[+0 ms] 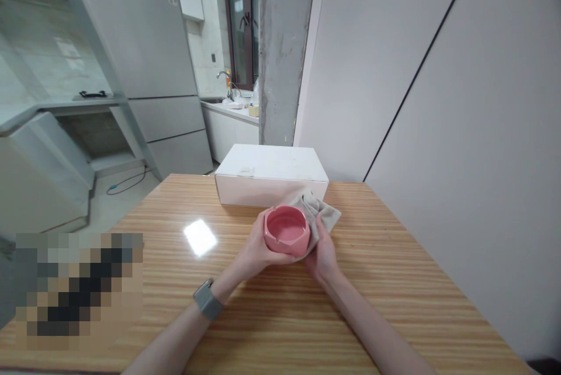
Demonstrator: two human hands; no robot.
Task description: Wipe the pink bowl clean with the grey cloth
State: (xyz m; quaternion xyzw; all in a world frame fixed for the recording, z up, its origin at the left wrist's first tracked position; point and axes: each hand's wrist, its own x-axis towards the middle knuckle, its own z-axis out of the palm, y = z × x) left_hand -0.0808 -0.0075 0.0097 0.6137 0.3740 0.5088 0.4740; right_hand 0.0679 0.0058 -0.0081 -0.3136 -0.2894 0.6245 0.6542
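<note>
A small pink bowl [287, 230] is held just above the wooden table [272, 316], its opening tilted toward me. My left hand [258, 249] wraps round its left side and underside, fingers closed on it. My right hand [323, 252] presses a beige-grey cloth [316, 210] against the bowl's right side, fingers closed on the cloth. The cloth bunches up behind the bowl. A grey watch [207, 299] sits on my left wrist.
A white cardboard box [270, 175] lies on the table just behind the bowl. A white wall [460, 129] runs along the table's right edge. A grey fridge [144, 59] and a counter with a sink tap [225, 78] stand further back. A blurred patch covers the lower left.
</note>
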